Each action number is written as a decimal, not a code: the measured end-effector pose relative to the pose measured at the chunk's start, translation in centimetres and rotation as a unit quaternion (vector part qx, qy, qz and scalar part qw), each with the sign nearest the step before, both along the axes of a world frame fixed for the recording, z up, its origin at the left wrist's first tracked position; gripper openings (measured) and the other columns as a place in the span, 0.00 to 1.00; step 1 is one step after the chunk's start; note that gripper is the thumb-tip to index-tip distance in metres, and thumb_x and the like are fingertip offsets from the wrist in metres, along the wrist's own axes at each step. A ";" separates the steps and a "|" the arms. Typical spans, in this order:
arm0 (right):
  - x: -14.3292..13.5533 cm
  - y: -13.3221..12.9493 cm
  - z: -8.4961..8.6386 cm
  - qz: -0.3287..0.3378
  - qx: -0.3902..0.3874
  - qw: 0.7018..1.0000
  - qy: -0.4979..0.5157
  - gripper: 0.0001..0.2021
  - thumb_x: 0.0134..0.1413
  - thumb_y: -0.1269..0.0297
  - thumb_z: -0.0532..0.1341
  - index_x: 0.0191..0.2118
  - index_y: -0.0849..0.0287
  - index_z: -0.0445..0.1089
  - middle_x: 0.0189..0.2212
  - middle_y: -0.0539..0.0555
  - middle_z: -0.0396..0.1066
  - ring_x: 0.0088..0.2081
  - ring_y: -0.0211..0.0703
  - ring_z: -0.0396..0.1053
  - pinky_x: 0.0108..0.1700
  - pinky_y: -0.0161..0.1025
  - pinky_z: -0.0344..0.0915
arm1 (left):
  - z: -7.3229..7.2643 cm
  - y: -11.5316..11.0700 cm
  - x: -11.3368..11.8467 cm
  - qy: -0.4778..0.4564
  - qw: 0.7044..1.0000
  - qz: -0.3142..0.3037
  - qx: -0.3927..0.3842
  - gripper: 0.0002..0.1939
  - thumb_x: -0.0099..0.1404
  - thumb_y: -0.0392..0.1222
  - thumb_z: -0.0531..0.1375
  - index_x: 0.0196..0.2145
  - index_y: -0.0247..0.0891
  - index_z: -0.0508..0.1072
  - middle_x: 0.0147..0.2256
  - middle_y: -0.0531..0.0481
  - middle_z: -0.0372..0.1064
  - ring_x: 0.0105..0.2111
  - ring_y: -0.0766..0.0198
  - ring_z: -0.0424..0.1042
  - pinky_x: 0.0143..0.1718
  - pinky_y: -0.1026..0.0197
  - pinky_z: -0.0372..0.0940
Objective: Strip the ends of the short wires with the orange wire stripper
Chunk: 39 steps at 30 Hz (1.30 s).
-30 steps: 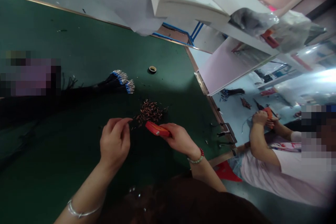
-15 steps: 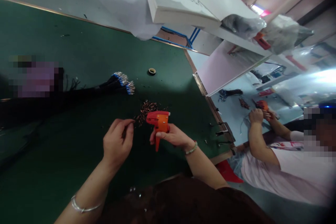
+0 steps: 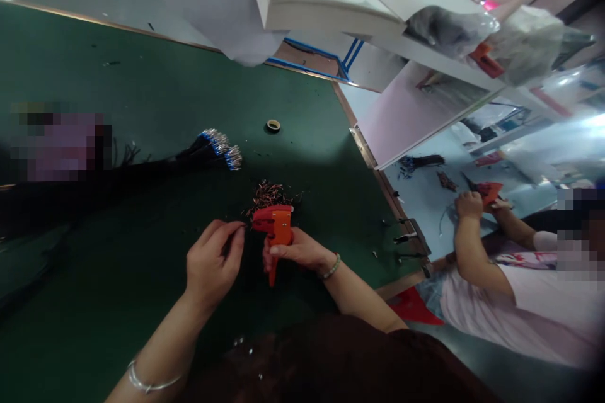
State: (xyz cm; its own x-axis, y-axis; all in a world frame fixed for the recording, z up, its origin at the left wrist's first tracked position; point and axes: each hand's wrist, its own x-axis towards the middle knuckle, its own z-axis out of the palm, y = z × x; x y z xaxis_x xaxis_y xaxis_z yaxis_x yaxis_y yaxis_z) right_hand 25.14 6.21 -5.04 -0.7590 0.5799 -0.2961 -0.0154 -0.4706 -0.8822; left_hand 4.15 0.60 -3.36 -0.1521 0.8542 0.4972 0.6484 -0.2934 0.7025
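Observation:
My right hand (image 3: pixel 295 249) is wrapped round the grip of a red and orange wire stripper (image 3: pixel 280 221), whose jaws point left. Thumb and forefinger of my left hand (image 3: pixel 215 255) pinch a thin dark wire (image 3: pixel 246 224). Its tip reaches the stripper's jaws; whether it lies between them I cannot tell. Just behind the tool lies a pile of copper-coloured and dark wire scraps (image 3: pixel 269 194). Further left, a bundle of black wires (image 3: pixel 186 154) ends in blue and silvery tips.
A roll of tape (image 3: pixel 273 126) sits on the green table mat (image 3: pixel 198 88). White shelving (image 3: pixel 326 19) overhangs the back. At right, a co-worker's hands (image 3: pixel 470 204) hold a similar red tool (image 3: pixel 489 192) over a pale bench. A metal clamp-like fitting (image 3: pixel 411 236) is on the table's right edge.
The wire stripper in my right hand has moved left and slightly towards me, so its jaws now meet the wire end. My left hand has hardly shifted.

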 end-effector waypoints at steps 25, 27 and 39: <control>0.4 -0.4 -1.3 0.008 0.008 1.000 -0.015 0.20 0.56 0.49 0.73 0.33 0.64 0.73 0.24 0.50 0.75 0.27 0.38 0.75 0.35 0.35 0.74 | 0.8 0.2 0.0 -0.025 0.998 -0.063 0.008 0.10 0.71 0.37 0.60 0.36 0.32 0.80 0.30 0.49 0.74 0.25 0.69 0.73 0.25 0.68 0.67; 0.3 -0.5 -1.3 0.001 0.016 1.000 -0.019 0.21 0.56 0.49 0.73 0.32 0.63 0.73 0.23 0.50 0.75 0.27 0.37 0.74 0.34 0.35 0.73 | 0.6 0.2 0.0 -0.023 0.998 -0.062 0.005 0.10 0.71 0.37 0.60 0.37 0.32 0.80 0.30 0.49 0.74 0.26 0.68 0.73 0.26 0.68 0.67; -0.5 -0.9 -1.1 -0.067 0.000 0.997 -0.039 0.21 0.50 0.50 0.76 0.30 0.62 0.70 0.18 0.47 0.71 0.20 0.35 0.70 0.27 0.34 0.71 | 0.2 0.2 -0.5 -0.023 0.998 -0.038 -0.032 0.11 0.74 0.42 0.58 0.39 0.35 0.80 0.32 0.49 0.76 0.30 0.65 0.75 0.30 0.64 0.67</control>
